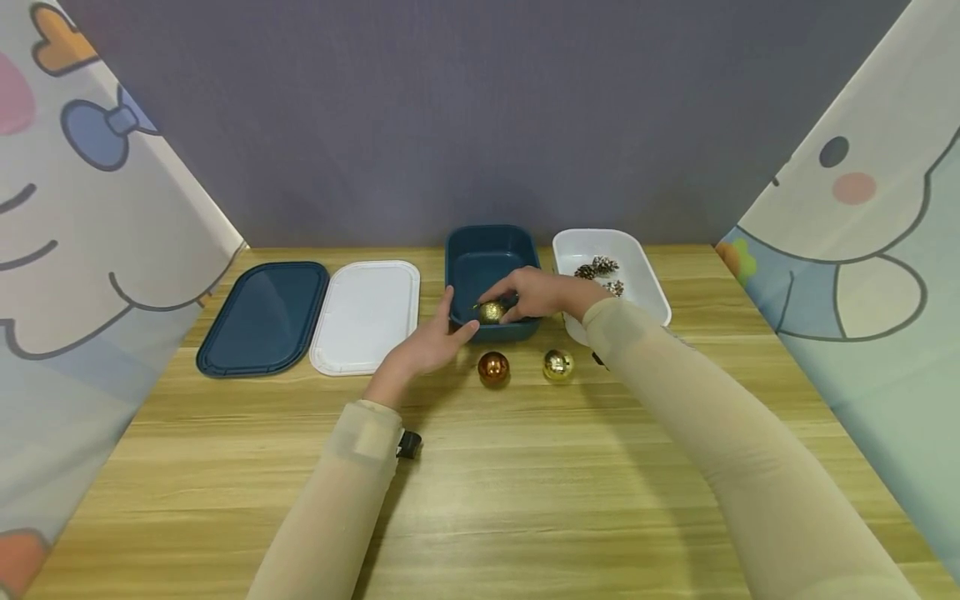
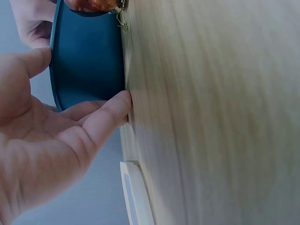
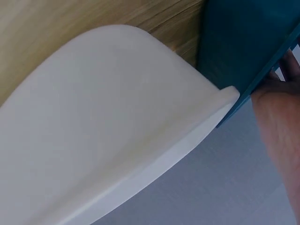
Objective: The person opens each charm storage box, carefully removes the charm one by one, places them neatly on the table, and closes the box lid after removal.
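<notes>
Inside the dark blue box (image 1: 483, 262), near its front wall, my right hand (image 1: 532, 293) pinches a textured gold bauble (image 1: 491, 312) between thumb and fingers. My left hand (image 1: 429, 342) touches the front left corner of that box, its thumb and fingers spread. In the left wrist view the thumb lies at the rim and the fingertips rest low along the wall (image 2: 89, 56). On the table in front of the box sit a shiny copper bauble (image 1: 493, 368) and a shiny gold bauble (image 1: 558, 365). The right wrist view hides the held bauble behind the box wall.
A white box (image 1: 647, 287) with several pine cones (image 1: 600, 267) stands right of the blue one, partly under my right forearm. To the left lie a white lid (image 1: 367, 317) and a dark blue lid (image 1: 262, 317). A grey panel (image 1: 480, 117) rises behind the table.
</notes>
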Tool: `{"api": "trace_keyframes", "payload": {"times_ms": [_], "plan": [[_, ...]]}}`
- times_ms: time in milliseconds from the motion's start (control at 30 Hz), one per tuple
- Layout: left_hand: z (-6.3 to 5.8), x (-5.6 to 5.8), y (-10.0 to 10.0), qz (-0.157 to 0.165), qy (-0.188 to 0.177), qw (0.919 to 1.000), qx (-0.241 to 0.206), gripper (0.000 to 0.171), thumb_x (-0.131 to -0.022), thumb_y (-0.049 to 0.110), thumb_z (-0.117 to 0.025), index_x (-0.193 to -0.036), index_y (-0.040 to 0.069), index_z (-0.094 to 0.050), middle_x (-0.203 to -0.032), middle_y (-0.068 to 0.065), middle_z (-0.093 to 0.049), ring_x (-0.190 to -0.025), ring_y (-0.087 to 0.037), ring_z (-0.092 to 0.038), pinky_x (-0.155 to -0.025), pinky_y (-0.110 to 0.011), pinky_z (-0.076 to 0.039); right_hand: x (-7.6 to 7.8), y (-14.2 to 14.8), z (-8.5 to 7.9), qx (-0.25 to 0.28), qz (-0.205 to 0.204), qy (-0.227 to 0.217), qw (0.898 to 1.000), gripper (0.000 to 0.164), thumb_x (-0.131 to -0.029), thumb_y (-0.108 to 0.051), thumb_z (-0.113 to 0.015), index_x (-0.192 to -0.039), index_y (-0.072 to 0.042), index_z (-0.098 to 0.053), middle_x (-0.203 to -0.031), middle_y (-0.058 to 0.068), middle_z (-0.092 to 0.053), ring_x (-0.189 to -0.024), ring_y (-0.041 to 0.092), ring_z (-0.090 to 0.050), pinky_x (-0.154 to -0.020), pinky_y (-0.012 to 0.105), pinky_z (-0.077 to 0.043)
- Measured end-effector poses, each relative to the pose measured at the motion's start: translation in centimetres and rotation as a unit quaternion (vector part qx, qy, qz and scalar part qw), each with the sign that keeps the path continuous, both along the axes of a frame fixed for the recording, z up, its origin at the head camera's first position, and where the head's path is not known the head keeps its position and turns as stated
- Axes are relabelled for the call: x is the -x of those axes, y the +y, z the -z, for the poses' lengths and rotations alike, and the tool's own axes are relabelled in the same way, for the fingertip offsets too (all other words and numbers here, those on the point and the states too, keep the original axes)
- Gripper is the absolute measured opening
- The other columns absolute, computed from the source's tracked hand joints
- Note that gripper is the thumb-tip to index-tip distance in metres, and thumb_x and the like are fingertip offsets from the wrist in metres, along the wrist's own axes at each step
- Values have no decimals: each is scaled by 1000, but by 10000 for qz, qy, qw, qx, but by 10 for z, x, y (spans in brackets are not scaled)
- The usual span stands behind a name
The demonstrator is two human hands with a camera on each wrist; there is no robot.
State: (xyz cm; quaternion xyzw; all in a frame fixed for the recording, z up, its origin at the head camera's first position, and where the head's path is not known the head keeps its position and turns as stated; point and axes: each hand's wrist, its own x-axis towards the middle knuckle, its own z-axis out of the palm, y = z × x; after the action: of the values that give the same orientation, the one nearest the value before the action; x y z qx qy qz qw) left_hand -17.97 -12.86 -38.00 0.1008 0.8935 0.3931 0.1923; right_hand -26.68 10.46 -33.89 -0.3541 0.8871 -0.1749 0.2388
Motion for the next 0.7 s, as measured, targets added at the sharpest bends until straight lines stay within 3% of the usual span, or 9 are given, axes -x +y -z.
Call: {"api": "trace_keyframes", "payload": {"times_ms": [300,533,700], "plan": [[3,1,-1,-3,25,10000,60,91,-113,53,-42,-169,20,22,-176,-25,-17,-159,-47,-33,-130,-63,-28,-5,9,-8,627,501,-316,9963,58,-101,-24,-76,-156,-24,-58,-161,6,-56,-150,32,-52,-118,52,-49],[3,0,-1,-19,41,10000,-44,92,-113,54,-43,-170,19,20,-176,-25,-18,-159,-46,-31,-130,-62,-28,-16,17,-12,1107,518,-230,9922,58,-102,-25,-75,-156,-24,-57,-159,5,-58,-149,29,-53,-117,49,-51],[4,1,-1,-4,64,10000,-5,91,-113,53,-43,-170,19,20,-176,-26,-18,-159,-47,-32,-130,-62,-28,-27,23,-13,1332,681,-60,9887,56,-101,-30,-76,-154,-31,-59,-158,1,-59,-148,26,-54,-116,51,-51]]}}
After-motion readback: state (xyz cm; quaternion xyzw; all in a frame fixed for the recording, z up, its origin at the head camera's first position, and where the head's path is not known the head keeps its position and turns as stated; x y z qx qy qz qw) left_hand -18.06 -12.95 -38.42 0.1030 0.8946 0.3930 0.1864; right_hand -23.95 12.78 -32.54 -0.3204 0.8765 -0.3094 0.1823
